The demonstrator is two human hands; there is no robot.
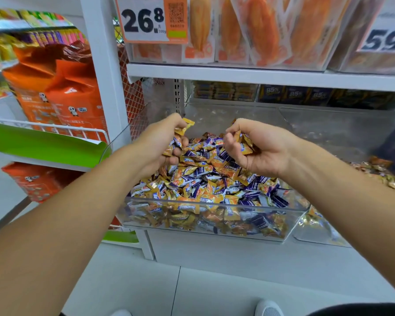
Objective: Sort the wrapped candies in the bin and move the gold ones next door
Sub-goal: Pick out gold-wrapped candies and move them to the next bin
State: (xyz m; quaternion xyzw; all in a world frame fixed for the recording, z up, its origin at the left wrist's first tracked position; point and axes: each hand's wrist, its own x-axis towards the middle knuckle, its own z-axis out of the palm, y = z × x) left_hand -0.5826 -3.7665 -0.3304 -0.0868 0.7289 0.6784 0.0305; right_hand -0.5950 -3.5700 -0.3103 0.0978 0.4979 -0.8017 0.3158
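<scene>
Both hands are curled round crinkly wrapped candies above the bin: the left hand (162,139) grips several, with a flat gold one (185,127) sticking up past its fingers, and the right hand (258,147) clutches a small bunch of gold wrappers (244,143) in its bent fingers.

The bin (214,221) is a clear, hard plastic box with a slanted front wall, sitting on a white shelf. Behind and above the bin runs a white metal shelf board (260,76) carrying glossy orange-printed packs (260,30) in clear boxes; a paper price tag (144,19) reading 26.8 hangs above the bin's left side. Left of the bin stand tall, creased orange foil bags (62,94) in a white wire rack with a green card front (43,144). Right of the bin, touching it, is a second clear bin (324,233) holding a thinner layer of gold-looking candies (383,172).

Inside the bin lies a loose heap of candies (210,185), small pillow-shaped packets with crimped, saw-toothed ends, shiny and mixed gold-orange and purple-white; the heap rises toward the hands and presses against the front wall
</scene>
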